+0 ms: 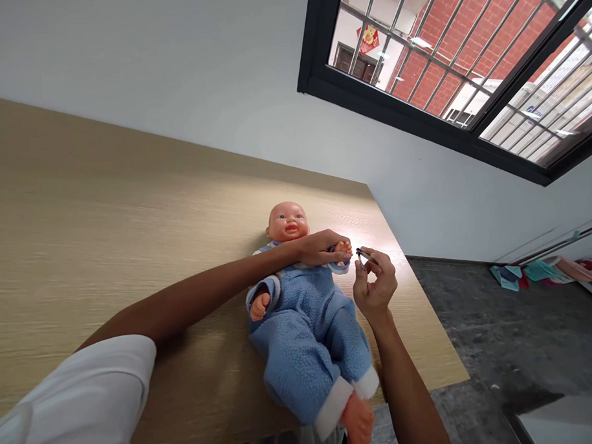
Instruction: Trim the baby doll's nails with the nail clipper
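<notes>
A baby doll (304, 312) in a blue fleece outfit with white cuffs lies on its back on the wooden table (106, 222), its feet toward me. Reaching across its chest, my left hand (322, 247) is closed around the doll's arm near the small hand (343, 248), whose fingers stick out. Just right of those fingers, my right hand (376, 281) pinches a metal nail clipper (366, 255) between thumb and fingers. The clipper's jaws point toward the doll's hand, a small gap apart from it.
The table's right edge (419, 286) runs close by my right forearm, with dark floor (479, 332) beyond. Behind the table rises a white wall (198, 76) with a barred window (440, 55). Coloured items (545, 269) lie on the floor at the far right.
</notes>
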`<action>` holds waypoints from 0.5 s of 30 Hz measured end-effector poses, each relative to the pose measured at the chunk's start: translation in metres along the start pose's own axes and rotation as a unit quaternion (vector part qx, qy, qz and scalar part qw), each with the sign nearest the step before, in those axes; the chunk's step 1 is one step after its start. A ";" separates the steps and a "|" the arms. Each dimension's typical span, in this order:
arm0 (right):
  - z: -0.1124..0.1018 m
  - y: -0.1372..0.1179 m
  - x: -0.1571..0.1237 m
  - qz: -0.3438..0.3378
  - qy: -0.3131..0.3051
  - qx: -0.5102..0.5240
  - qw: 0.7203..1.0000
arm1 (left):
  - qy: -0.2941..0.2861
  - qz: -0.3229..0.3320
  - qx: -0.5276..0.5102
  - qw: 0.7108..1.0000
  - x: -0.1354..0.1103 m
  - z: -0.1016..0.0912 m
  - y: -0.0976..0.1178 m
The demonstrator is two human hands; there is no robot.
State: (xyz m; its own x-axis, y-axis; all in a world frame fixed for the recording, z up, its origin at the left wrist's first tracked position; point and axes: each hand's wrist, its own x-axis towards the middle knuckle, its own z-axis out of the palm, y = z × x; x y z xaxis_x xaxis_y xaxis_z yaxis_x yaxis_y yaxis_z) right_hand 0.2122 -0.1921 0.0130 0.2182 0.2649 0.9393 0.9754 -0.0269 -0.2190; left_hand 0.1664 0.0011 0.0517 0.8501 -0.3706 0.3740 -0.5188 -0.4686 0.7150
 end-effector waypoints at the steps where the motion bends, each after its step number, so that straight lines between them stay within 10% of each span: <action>1: 0.000 -0.001 0.001 0.003 0.002 0.004 1.000 | -0.001 -0.001 -0.001 1.000 0.000 0.000 0.000; 15: -0.002 -0.006 0.006 0.011 -0.028 0.004 1.000 | -0.007 0.009 -0.025 1.000 0.000 0.001 -0.002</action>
State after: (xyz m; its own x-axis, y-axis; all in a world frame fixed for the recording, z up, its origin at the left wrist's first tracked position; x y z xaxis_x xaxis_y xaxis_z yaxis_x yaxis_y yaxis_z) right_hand 0.2079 -0.1919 0.0203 0.2374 0.3179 0.9179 0.9700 -0.0266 -0.2416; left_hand 0.1672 0.0013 0.0502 0.8398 -0.3888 0.3789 -0.5277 -0.4209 0.7378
